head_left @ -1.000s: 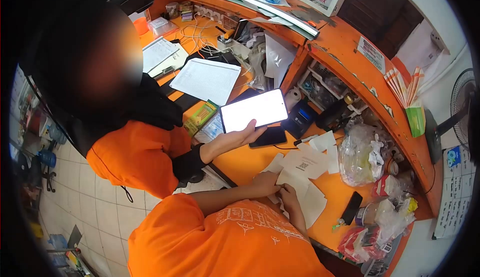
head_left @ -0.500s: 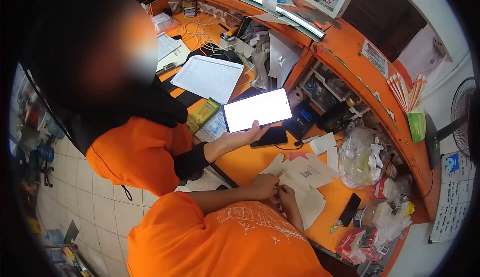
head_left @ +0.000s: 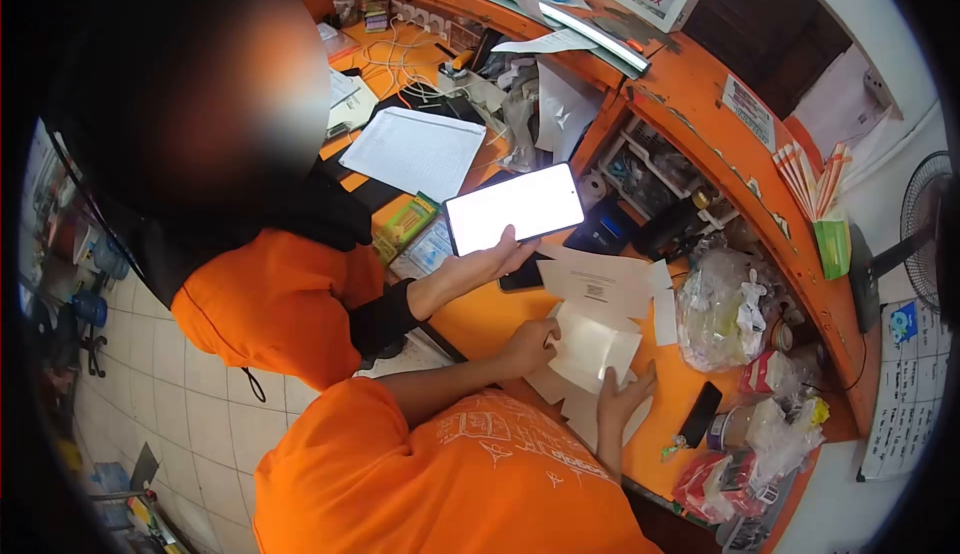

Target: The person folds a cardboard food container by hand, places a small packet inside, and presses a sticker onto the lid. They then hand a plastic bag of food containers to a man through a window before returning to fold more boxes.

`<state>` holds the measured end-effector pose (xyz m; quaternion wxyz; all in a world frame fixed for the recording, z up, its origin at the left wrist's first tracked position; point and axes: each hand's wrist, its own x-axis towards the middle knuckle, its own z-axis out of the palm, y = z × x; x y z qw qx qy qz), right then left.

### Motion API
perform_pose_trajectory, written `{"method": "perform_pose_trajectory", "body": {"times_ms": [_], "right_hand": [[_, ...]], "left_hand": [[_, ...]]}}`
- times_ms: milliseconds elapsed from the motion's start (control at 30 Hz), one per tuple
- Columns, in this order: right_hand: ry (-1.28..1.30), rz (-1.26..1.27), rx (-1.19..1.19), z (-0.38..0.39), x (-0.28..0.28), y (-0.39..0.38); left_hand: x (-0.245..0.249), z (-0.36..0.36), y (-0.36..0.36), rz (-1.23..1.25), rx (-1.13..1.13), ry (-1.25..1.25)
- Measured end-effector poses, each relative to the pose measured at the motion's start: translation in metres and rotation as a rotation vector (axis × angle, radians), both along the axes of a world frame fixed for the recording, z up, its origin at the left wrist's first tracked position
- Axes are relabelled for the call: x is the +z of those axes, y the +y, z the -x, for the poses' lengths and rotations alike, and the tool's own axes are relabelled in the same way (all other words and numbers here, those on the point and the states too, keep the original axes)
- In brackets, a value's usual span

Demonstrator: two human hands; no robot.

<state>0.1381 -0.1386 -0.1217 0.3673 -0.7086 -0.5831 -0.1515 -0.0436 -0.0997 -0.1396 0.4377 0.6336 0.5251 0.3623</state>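
A partly folded paper box stands on the orange desk before me, its pale inside facing up and its printed lid flap raised at the back. My left hand is closed on the box's left edge, fingers curled. At the right front, my right hand grips the box wall, thumb on the near side and fingers round the outside. Loose flaps of the box spread toward my body. On my left, a co-worker's hand holds a phone with a bright white screen over the desk.
Right of the box lie a dark phone and plastic bags. A notebook, cables and a green-yellow box lie farther left. The orange counter ledge curves behind. The co-worker in orange stands close on my left.
The flat paper sheet has been raised into a box shape with its lid flap standing up. My hands have moved apart, the right one outward to the right.
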Motion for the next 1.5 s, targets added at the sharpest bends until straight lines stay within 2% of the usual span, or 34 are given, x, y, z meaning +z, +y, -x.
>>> {"method": "perform_pose_trajectory", "body": {"times_ms": [33, 67, 100, 233, 300, 367, 433, 467, 533, 567, 633, 667, 733, 767, 833, 867, 933, 967, 1033, 1067, 1133, 1167, 1233, 1367, 1433, 1500], "right_hand": [[0.362, 0.166, 0.187, -0.009, -0.005, 0.003], [0.724, 0.328, 0.374, -0.018, -0.011, 0.006], [0.973, 0.409, 0.417, -0.02, -0.014, 0.008], [0.986, 0.501, 0.346, -0.022, -0.007, 0.007], [0.875, 0.546, 0.254, -0.02, -0.003, 0.005], [0.892, 0.462, 0.301, -0.019, -0.012, 0.003], [0.907, 0.377, 0.35, -0.015, -0.015, 0.0], [0.823, 0.319, 0.333, -0.011, -0.015, -0.003], [0.741, 0.262, 0.318, 0.005, -0.007, -0.01], [0.726, 0.292, 0.307, 0.015, 0.004, -0.014], [0.626, 0.273, 0.291, 0.024, 0.004, -0.02], [0.625, 0.269, 0.287, 0.023, -0.001, -0.02], [0.37, 0.146, 0.325, 0.022, -0.009, -0.021], [0.37, 0.143, 0.322, 0.022, -0.01, -0.02], [0.278, -0.097, 0.327, 0.022, -0.011, -0.017], [0.279, -0.098, 0.326, 0.02, -0.011, -0.019], [0.48, 0.121, 0.295, 0.013, -0.006, -0.028], [0.48, 0.119, 0.292, 0.015, -0.004, -0.026], [1.129, -0.042, 0.271, 0.025, 0.007, -0.02], [1.13, -0.045, 0.266, 0.02, 0.004, -0.02], [1.123, 0.187, 0.269, 0.007, -0.011, -0.02], [1.124, 0.182, 0.266, 0.005, -0.02, -0.02], [1.173, 0.402, 0.295, -0.001, -0.037, -0.02], [1.241, 0.581, 0.364, -0.006, -0.051, -0.017], [1.239, 0.656, 0.363, -0.009, -0.053, -0.014], [1.235, 0.729, 0.359, -0.011, -0.064, -0.013]], "left_hand": [[0.01, 0.002, 0.002, 0.124, -0.058, -0.013], [0.01, 0.001, 0.003, 0.124, -0.062, -0.013], [0.008, 0.001, 0.004, 0.063, -0.106, 0.029], [0.003, 0.001, 0.009, -0.056, -0.189, 0.095], [0.0, 0.002, 0.01, -0.102, -0.178, 0.084], [0.0, 0.001, 0.012, -0.15, -0.167, 0.072], [0.007, 0.001, 0.012, -0.915, 0.138, 0.455], [0.01, -0.002, 0.012, -0.917, 0.139, 0.455], [0.018, -0.013, 0.01, -0.771, 0.058, 0.229], [0.024, -0.019, 0.009, -0.769, 0.057, 0.229], [0.043, -0.029, 0.009, 0.115, -0.143, -0.108], [0.049, -0.031, 0.01, 0.112, -0.147, -0.109], [0.058, -0.034, 0.014, 0.234, -0.176, -0.116], [0.057, -0.035, 0.015, 0.232, -0.18, -0.115], [0.056, -0.036, 0.016, 0.307, -0.244, -0.264], [0.056, -0.035, 0.017, 0.306, -0.245, -0.263], [0.063, -0.031, 0.016, 0.273, -0.287, -0.147], [0.063, -0.031, 0.015, 0.273, -0.291, -0.146], [0.061, -0.032, 0.01, -0.157, -0.228, 0.162], [0.057, -0.032, 0.008, -0.157, -0.234, 0.162], [0.043, -0.034, 0.007, -0.213, -0.268, 0.24], [0.032, -0.034, 0.007, -0.215, -0.272, 0.24], [0.006, -0.033, 0.007, -0.221, -0.317, 0.111], [-0.032, -0.03, 0.011, -0.311, -0.323, -0.051], [-0.029, -0.027, 0.011, 0.193, -0.254, -0.31], [-0.03, -0.026, 0.011, 0.264, -0.266, -0.256]]}}
